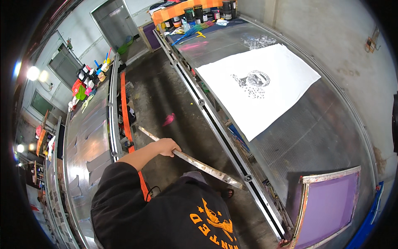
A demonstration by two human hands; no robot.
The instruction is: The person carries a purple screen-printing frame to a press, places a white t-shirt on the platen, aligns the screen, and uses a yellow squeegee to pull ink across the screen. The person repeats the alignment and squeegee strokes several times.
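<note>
My left hand [166, 147] is wrapped round a long, narrow wooden bar [207, 169] with pale, worn stains. The bar slants over the aisle, its near end close to the right table's metal rail. Whether it carries a blade along its edge, I cannot tell. At the lower edge, the fingertips of my right hand [283, 243] grip the near left corner of a printing screen [329, 207] with purple mesh and a stained frame. The screen is tilted over the right table. Beyond it, a white cloth [236, 110] with a black printed figure lies on the table.
The long right table [286, 162] runs beside a wall, edged by a metal rail [202, 102]. Ink jars [198, 14] and a multicoloured duster [197, 29] stand or lie at its far end. Another table [97, 135] with grey pieces and bottles lines the aisle's left. Pink scrap [168, 119] lies on the floor.
</note>
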